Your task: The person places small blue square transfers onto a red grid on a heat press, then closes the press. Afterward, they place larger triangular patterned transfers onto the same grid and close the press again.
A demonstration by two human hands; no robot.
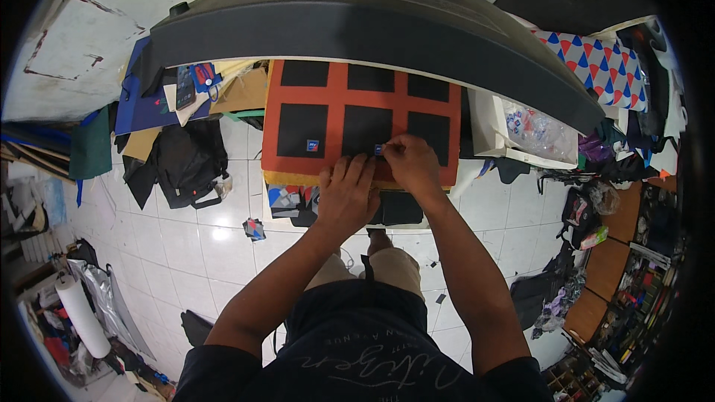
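Head view: right hand [412, 164], nearer, pinches small blue square label [378, 150] leftward; left hand [344, 192] flat, nothing visibly held

The mat [336, 123] was orange-red, its squares [369, 123] plain black, and a mustard-yellow layer [290, 178] edged it. The small label [313, 146] on the left square was blue with touches of red and white. Dark grey covered the machine's front [357, 30]. Red and blue pointed shapes patterned the pale grey package [596, 63]. The floor [179, 246] was white tile, the backpack [190, 167] black, the shirt [365, 327] near-black with faint grey lettering, the shorts [400, 268] beige.
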